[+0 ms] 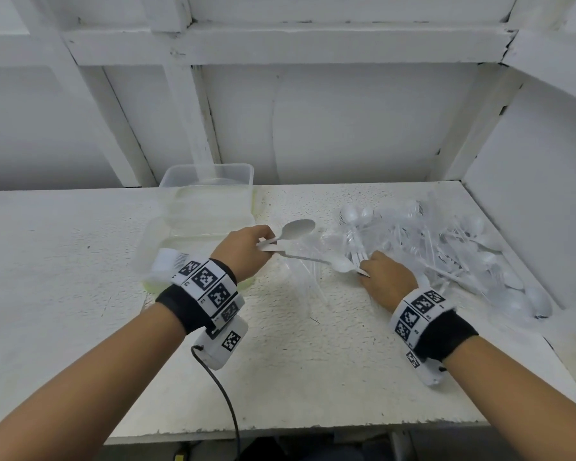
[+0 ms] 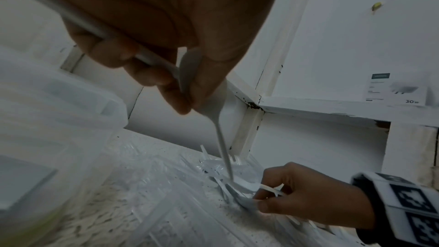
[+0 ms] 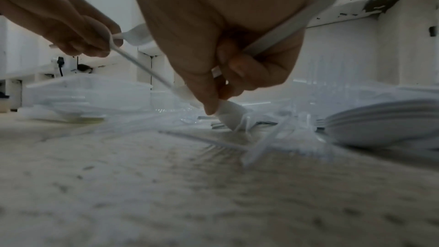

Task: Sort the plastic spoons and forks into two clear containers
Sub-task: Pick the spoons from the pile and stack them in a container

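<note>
Your left hand [image 1: 246, 249] pinches two spoons [image 1: 296, 228]; your right hand's [image 1: 388, 277] fingers [image 3: 206, 89] pinch another at the pile [image 1: 446, 247] on the bench [image 1: 280, 361]. You're mid-gathering, I judge; next, drop the spoons in the container [image 1: 207, 194] beyond your left fingers.

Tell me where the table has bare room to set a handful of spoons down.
Bare table runs along the near edge, between the two forearms, and the far-left stretch left of the clear containers is bare too. The right side is crowded: the cutlery pile fills it to the wall. Between containers and pile, left hand and right hand hold spoons.
</note>
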`<state>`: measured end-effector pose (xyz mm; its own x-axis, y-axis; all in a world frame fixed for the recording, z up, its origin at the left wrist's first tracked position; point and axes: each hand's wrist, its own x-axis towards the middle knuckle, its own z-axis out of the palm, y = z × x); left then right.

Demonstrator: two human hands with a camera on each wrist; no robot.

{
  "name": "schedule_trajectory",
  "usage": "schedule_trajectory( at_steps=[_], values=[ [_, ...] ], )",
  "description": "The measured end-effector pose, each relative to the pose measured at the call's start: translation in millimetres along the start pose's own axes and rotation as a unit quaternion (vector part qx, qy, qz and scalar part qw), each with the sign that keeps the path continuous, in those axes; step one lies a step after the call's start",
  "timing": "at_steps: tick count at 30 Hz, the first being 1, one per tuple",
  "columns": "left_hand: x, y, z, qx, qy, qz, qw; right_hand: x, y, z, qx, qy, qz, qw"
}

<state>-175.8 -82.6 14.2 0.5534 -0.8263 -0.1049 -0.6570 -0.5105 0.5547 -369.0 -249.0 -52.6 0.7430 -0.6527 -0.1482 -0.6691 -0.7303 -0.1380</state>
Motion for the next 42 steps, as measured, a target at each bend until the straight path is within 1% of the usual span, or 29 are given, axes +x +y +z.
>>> schedule_trajectory(
  at_steps=[2, 3, 5, 7, 8, 11, 13, 14, 15, 16, 18, 19, 20, 21, 22, 23, 24, 25, 27, 29, 30, 31, 32, 34, 38, 40, 42],
  values=[
    [-1.5, -0.2, 0.2, -0.030, 0.024, -0.001, 0.999, -4.2, 0.3, -1.4, 0.038, 0.025, -0.017, 0.999],
    [-2.0, -0.5, 0.8, -0.054, 0.032, -0.003, 0.998, -7.8, -0.4, -3.7, 0.061, 0.050, -0.022, 0.997],
    [-2.3, -0.5, 2.1, -0.114, 0.044, -0.002, 0.992, -15.7, -2.2, -9.2, 0.100, 0.130, -0.038, 0.986],
    [-2.9, 0.7, 2.5, -0.164, 0.049, 0.006, 0.985, -22.8, -5.0, -18.0, 0.142, 0.214, -0.053, 0.965],
    [-3.4, 1.8, 2.6, -0.176, 0.053, 0.015, 0.983, -25.4, -6.2, -23.4, 0.169, 0.245, -0.052, 0.953],
    [-5.4, 4.4, 2.7, -0.196, 0.059, 0.023, 0.979, -28.9, -7.5, -38.5, 0.252, 0.299, -0.031, 0.920],
    [-6.1, 3.9, 3.5, -0.182, 0.063, 0.026, 0.981, -29.3, -6.6, -47.8, 0.306, 0.324, -0.006, 0.895],
    [-6.6, 3.2, 3.9, -0.168, 0.064, 0.030, 0.983, -29.0, -6.2, -52.0, 0.334, 0.323, 0.008, 0.885],
    [-6.9, 2.1, 4.4, -0.157, 0.061, 0.034, 0.985, -28.7, -5.9, -55.7, 0.371, 0.310, 0.022, 0.875],
    [-6.9, 1.0, 5.2, -0.156, 0.057, 0.035, 0.986, -28.5, -6.0, -59.6, 0.424, 0.285, 0.032, 0.859],
    [-8.4, -0.3, 7.2, -0.172, 0.043, 0.027, 0.984, -28.6, -8.5, -66.0, 0.551, 0.228, 0.039, 0.802],
    [-9.9, -0.6, 8.2, -0.179, 0.038, 0.023, 0.983, -29.2, -10.4, -68.9, 0.596, 0.207, 0.044, 0.774],
    [-11.1, -1.0, 9.4, -0.182, 0.037, 0.023, 0.982, -29.1, -12.5, -70.4, 0.625, 0.193, 0.050, 0.755],
    [-11.8, -1.6, 10.8, -0.185, 0.036, 0.024, 0.982, -29.3, -15.2, -71.3, 0.644, 0.184, 0.055, 0.741],
    [-12.3, -2.4, 11.7, -0.187, 0.033, 0.023, 0.981, -29.1, -18.1, -71.1, 0.651, 0.178, 0.060, 0.735],
    [-13.0, -3.2, 12.5, -0.187, 0.029, 0.021, 0.982, -28.3, -20.4, -69.6, 0.648, 0.173, 0.066, 0.739],
    [-13.8, -4.4, 13.6, -0.187, 0.025, 0.018, 0.982, -26.5, -20.8, -66.6, 0.633, 0.169, 0.070, 0.752],
    [-14.0, -6.3, 15.0, -0.187, 0.021, 0.013, 0.982, -25.0, -20.6, -63.5, 0.609, 0.160, 0.073, 0.773],
    [-14.7, -10.7, 17.6, -0.179, 0.021, 0.015, 0.983, -19.5, -17.4, -54.7, 0.537, 0.137, 0.064, 0.830],
    [-16.0, -14.8, 19.8, -0.170, 0.029, 0.019, 0.985, -14.2, -12.4, -46.3, 0.419, 0.106, 0.042, 0.901],
    [-16.8, -16.7, 20.4, -0.167, 0.032, 0.018, 0.985, -10.9, -8.7, -40.9, 0.352, 0.079, 0.035, 0.932],
    [-17.3, -18.3, 20.8, -0.165, 0.034, 0.016, 0.985, -8.6, -5.7, -36.6, 0.292, 0.046, 0.035, 0.955],
    [-17.8, -19.8, 21.0, -0.167, 0.034, 0.015, 0.985, -7.0, -3.5, -33.0, 0.240, 0.015, 0.037, 0.970],
    [-19.2, -21.3, 21.2, -0.185, 0.030, 0.011, 0.982, -4.7, 0.5, -26.7, 0.173, -0.017, 0.026, 0.984],
    [-21.5, -21.4, 23.6, -0.209, 0.038, 0.010, 0.977, -5.9, 9.0, -21.9, 0.177, 0.006, 0.004, 0.984],
    [-21.3, -21.0, 24.9, -0.192, 0.037, 0.010, 0.981, -5.7, 12.5, -19.2, 0.120, 0.005, -0.018, 0.993],
    [-19.2, -21.0, 26.0, -0.166, 0.035, 0.008, 0.986, -2.7, 12.9, -15.7, 0.046, -0.016, -0.022, 0.999]
  ],
)
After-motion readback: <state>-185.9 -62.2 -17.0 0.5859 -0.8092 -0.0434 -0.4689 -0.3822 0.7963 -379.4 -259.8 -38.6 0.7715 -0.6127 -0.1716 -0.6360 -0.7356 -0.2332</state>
